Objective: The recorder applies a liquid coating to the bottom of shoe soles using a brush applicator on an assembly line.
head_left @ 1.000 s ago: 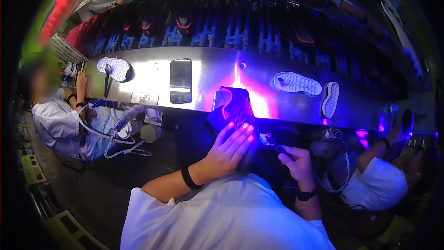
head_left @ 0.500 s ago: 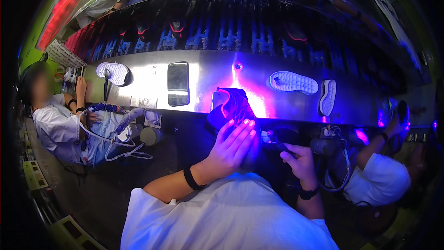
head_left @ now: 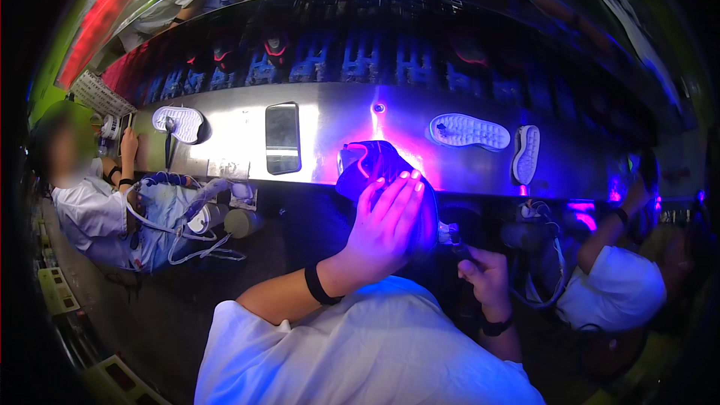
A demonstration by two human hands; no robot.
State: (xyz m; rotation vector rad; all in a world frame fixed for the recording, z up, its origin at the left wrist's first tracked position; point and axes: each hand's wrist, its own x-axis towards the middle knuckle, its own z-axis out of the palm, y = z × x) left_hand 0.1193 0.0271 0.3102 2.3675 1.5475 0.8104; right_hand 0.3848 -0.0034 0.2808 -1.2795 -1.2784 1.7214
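Observation:
A dark shoe upper with a glowing red-pink trim line is held at the near edge of the metal bench under violet light. My left hand grips it, fingers stretched over its side; the thumb is mostly hidden. In my right hand is a brush with a dark handle and pale bristles. The bristle end meets the shoe's lower right edge, though I cannot tell if it touches. The shoe's underside is out of sight.
On the bench lie a phone, a white sole, a smaller sole and, at left, another sole with a dark-handled tool. Racks stand behind. One person sits left, another right.
The shoe has tilted, and my left hand has shifted slightly right and down with it. The brush has come closer to the shoe's edge, my right hand slightly lower.

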